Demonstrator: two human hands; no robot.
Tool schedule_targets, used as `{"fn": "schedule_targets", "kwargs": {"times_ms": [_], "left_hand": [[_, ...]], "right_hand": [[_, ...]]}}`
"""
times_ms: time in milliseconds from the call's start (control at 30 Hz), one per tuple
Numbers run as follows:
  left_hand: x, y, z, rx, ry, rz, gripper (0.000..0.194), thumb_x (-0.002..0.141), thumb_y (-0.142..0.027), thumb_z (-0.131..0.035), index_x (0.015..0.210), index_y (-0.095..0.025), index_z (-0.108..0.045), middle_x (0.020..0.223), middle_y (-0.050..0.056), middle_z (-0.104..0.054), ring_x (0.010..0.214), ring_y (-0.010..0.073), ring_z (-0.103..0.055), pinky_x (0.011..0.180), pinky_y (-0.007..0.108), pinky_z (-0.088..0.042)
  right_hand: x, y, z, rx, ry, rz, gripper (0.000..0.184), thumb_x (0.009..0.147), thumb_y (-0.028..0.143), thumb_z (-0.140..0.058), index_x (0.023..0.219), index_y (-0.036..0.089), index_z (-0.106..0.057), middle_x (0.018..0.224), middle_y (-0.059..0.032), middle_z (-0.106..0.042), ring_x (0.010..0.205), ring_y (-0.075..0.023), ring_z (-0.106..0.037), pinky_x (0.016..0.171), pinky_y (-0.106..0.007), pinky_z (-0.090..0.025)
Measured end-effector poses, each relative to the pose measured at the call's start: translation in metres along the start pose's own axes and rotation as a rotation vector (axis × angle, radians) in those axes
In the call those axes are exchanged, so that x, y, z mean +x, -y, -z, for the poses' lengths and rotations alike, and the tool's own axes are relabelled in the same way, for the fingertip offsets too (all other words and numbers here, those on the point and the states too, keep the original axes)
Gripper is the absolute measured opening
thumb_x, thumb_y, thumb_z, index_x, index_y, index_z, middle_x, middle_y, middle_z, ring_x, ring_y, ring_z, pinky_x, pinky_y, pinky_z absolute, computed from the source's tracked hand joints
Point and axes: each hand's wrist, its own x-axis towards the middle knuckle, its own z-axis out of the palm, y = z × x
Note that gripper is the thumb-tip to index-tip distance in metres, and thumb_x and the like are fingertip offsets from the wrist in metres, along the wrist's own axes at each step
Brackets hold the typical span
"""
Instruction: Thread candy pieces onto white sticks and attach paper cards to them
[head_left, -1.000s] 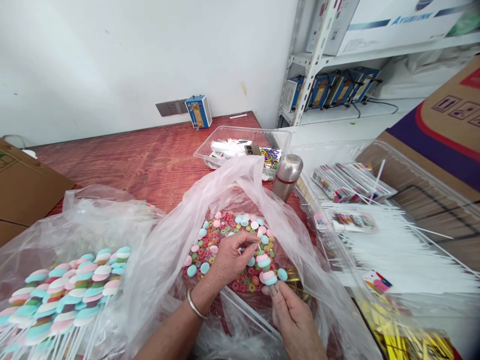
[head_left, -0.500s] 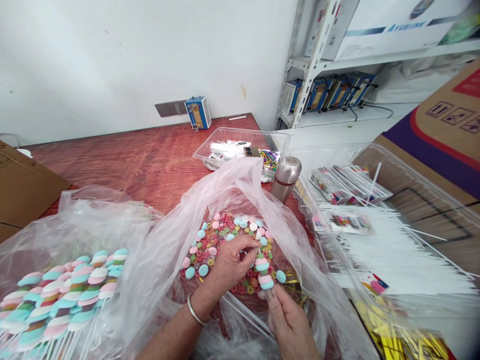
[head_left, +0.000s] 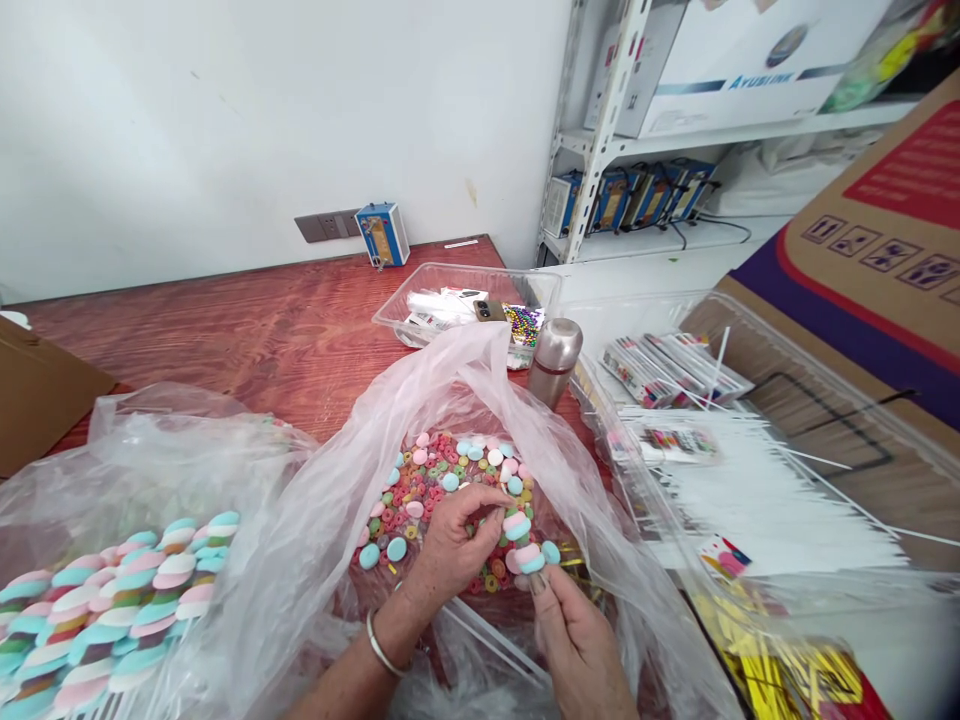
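Observation:
An open clear plastic bag (head_left: 375,430) in front of me holds a heap of pastel candy discs and small coloured rings (head_left: 427,480). My right hand (head_left: 577,650) pinches the bottom of a white stick carrying a short stack of pink, white and blue candy pieces (head_left: 521,545). My left hand (head_left: 450,540), with a silver bangle at the wrist, has its fingers curled at the top of that stack, pinching something small there that I cannot make out.
At the left, a second plastic bag holds several finished candy sticks (head_left: 112,600). A steel flask (head_left: 555,360) and a clear tray (head_left: 465,310) stand behind. At the right, a clear bin (head_left: 817,380) holds white sticks (head_left: 757,500). Cardboard boxes flank the red wooden table (head_left: 225,330).
The stack on the stick has grown by a piece or two. My left hand has drawn back from the heap to the top of the stack. The view has shifted slightly.

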Motion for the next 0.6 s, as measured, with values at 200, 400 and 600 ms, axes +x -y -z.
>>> {"fn": "schedule_targets", "kwargs": {"times_ms": [200,400,600], "left_hand": [[-0.004,-0.019,-0.015,-0.705,-0.187,0.311,0.033,0.094,-0.047,-0.052,0.108,-0.018,-0.059,0.090,0.005,-0.069,0.078,0.0170,-0.066,0.075,0.031,-0.052],[-0.010,-0.041,-0.030,-1.025,-0.104,0.447,0.032,0.091,-0.042,-0.058,0.086,-0.011,-0.065,0.088,0.010,-0.069,0.080,0.0198,-0.067,0.075,0.032,-0.051],[-0.027,-0.041,-0.045,-1.033,-0.107,0.523,0.037,0.082,-0.047,-0.067,0.082,-0.011,-0.063,0.085,0.010,-0.070,0.076,0.0206,-0.069,0.070,0.030,-0.050]], "right_hand": [[0.003,0.005,0.010,-0.188,-0.003,0.148,0.038,0.098,0.045,-0.040,0.076,0.020,-0.059,0.064,0.0007,-0.059,0.061,-0.0144,-0.056,0.059,-0.021,-0.043],[-0.009,-0.013,0.014,-0.357,0.050,0.286,0.032,0.099,0.038,-0.039,0.085,0.021,-0.062,0.076,-0.0035,-0.068,0.069,-0.0174,-0.066,0.065,-0.022,-0.049],[-0.027,-0.034,0.024,-0.473,0.085,0.275,0.035,0.100,0.038,-0.034,0.094,0.022,-0.063,0.072,-0.0044,-0.070,0.063,-0.0195,-0.068,0.058,-0.023,-0.050]]}}
